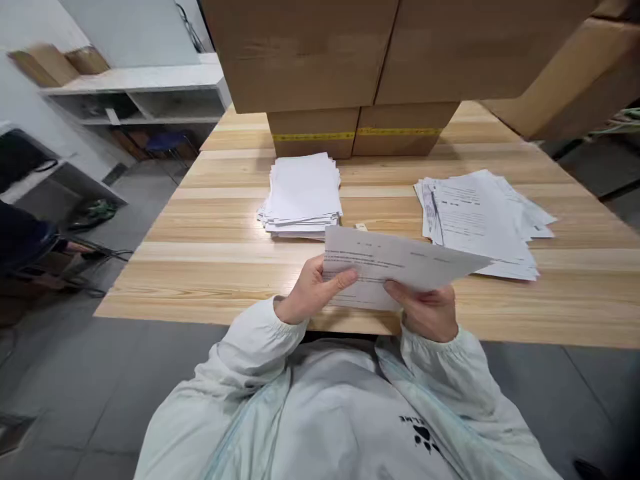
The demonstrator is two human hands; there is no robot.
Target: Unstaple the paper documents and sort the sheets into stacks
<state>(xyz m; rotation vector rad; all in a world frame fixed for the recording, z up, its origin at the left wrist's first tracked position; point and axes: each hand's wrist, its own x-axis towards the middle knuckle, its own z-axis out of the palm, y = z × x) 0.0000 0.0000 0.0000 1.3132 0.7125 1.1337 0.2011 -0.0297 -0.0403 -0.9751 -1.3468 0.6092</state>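
Observation:
A printed sheet of paper (380, 263) is held up over the table's front edge, its text side facing me. My left hand (316, 288) grips its left side, thumb on the front and fingers hidden behind. On the lower right part, my right hand (427, 307) pinches the same sheet with the thumb in front. Whether more than one sheet is held, I cannot tell. Beyond my left hand lies a fairly neat paper stack (304, 193), blank on top. To the right, a looser pile of printed papers (473, 217) is fanned out, partly behind the sheet's right corner.
Large cardboard boxes (310, 53) stand stacked at the back of the wooden table (200, 267). Another carton (565, 87) is at the far right. A small white item (361, 227) lies behind the sheet. White shelving (145, 83) and a blue stool (165, 141) are at the left.

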